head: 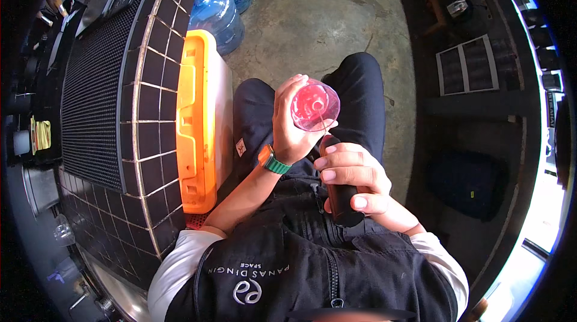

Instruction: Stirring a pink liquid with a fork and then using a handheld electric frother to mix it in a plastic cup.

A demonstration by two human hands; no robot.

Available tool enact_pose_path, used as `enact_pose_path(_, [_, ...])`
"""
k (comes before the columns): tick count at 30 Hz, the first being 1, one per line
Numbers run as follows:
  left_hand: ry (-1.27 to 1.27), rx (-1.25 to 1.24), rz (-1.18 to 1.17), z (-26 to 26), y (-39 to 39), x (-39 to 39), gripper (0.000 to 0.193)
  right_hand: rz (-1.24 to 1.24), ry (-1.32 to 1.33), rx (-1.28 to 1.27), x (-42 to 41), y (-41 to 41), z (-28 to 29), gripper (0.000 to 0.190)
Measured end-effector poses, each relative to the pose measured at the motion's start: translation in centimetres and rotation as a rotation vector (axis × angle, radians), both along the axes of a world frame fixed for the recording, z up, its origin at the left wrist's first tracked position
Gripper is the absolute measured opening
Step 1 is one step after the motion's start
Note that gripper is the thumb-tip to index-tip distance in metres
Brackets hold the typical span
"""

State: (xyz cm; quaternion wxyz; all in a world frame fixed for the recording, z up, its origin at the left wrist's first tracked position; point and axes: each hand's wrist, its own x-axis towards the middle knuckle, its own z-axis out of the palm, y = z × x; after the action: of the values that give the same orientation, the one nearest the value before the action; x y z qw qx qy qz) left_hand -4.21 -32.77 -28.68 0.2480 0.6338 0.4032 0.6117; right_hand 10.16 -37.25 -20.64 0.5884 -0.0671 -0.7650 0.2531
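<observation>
My left hand point(293, 126) is curled around a translucent cup-like vessel point(304, 112), pink-red inside, with its mouth facing up at me. Whether the pink is its contents or its tint, I cannot tell. My right hand point(360, 175) grips a dark squeeze bottle point(341, 200), tilted so its narrow tip points at the vessel. From that tip a thin line, apparently a stream, runs over the rim into the vessel. Both hands are close together above my lap. Part of the bottle is hidden by my right fingers.
Along the left runs a black-tiled counter point(155, 110) with a ribbed black mat point(97, 92). Beside it stands a storage box with an orange lid point(196, 164). Large blue water jugs point(216, 17) stand on the concrete floor point(315, 24). Dark shelving point(469, 101) lines the right.
</observation>
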Motion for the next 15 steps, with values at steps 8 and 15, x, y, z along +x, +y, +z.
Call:
enact_pose_path(8, [-0.050,-0.016,-0.076,-0.4,-0.1,0.0,0.084,-0.088,-0.077,-0.043,0.5,0.0,0.2,0.035])
enact_pose_path(15, [0.038,0.010,-0.083,0.6,-0.1,-0.4,0.081,-0.111,-0.039,-0.036,0.9,0.0,-0.6,0.038])
